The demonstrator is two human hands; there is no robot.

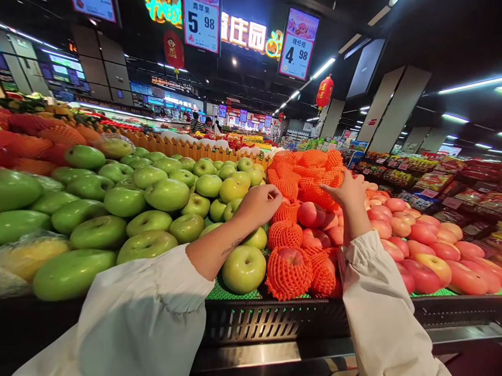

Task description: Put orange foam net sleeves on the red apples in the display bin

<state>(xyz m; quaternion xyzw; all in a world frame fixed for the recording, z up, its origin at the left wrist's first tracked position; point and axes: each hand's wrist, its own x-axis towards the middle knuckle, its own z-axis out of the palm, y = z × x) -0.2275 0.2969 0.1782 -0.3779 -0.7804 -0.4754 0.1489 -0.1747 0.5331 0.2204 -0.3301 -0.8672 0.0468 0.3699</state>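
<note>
My left hand is held above the edge between the green apples and the red apples. Its fingers are curled closed, and whatever may be inside them is hidden. My right hand is over the right side of the heap of orange foam fruit nets, thumb stretched out to the left and apart from the fingers. No fruit shows in it. Below and between both hands, a red apple in an orange foam net sits at the front, with other netted apples behind and beside it.
A black slatted display edge runs along the front. Pinkish-red apples are piled to the right, with shelves of packaged snacks beyond. A plastic-wrapped yellow fruit lies at left. Price signs hang overhead.
</note>
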